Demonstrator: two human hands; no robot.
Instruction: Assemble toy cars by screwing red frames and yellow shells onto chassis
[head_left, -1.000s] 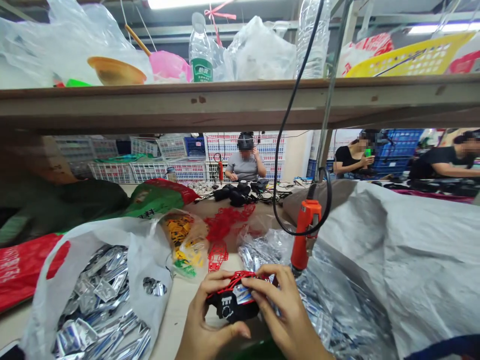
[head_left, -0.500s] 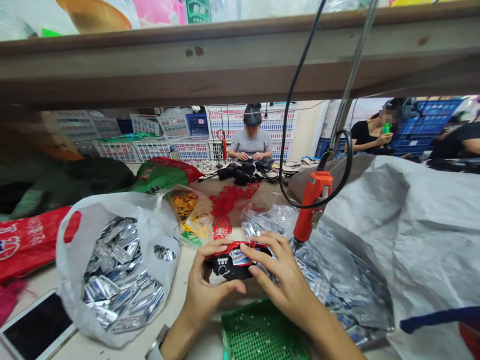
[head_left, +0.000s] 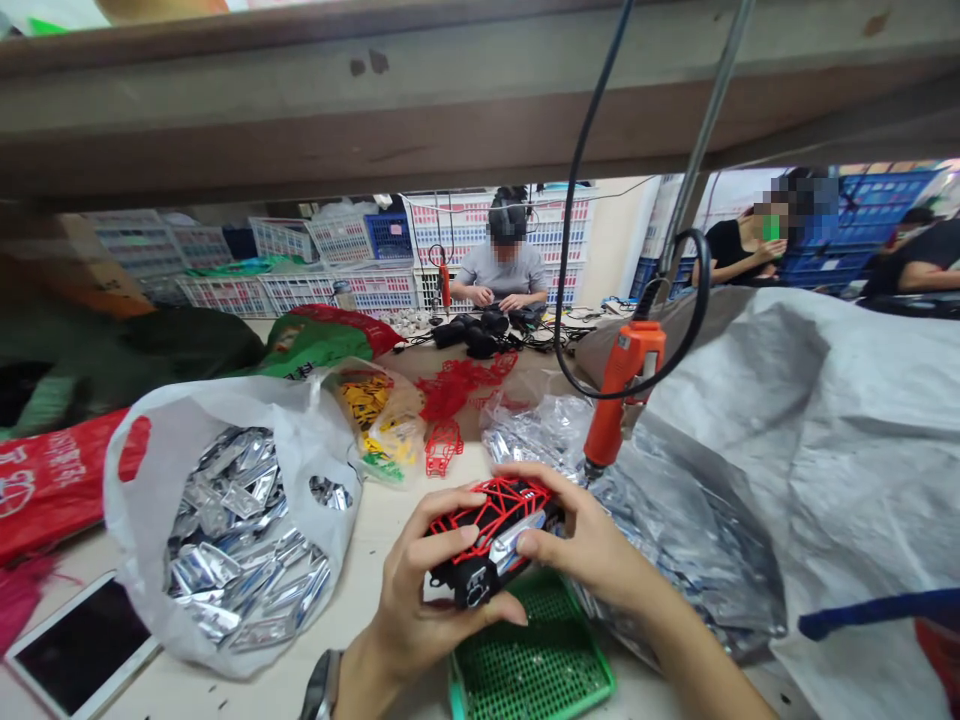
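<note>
Between both hands, above the table, is a black plastic body with a red lattice frame over its top. A shiny silver piece lies along its near side. My left hand is closed round the left end, fingers over the lattice and thumb below. My right hand grips the right end, its thumb against the silver piece. Just below the hands lies a green mesh basket with small bright bits in it. An orange electric screwdriver hangs beyond my right hand.
A white bag of silver pieces stands left, above a phone. A clear bag of similar pieces lies right. Yellow parts and red lattice frames are farther back. A shelf crosses overhead. A co-worker sits opposite.
The black body has tipped and turned, so its red lattice top now faces up to view. Both hands have moved slightly lower, with my right thumb now on the silver piece.
</note>
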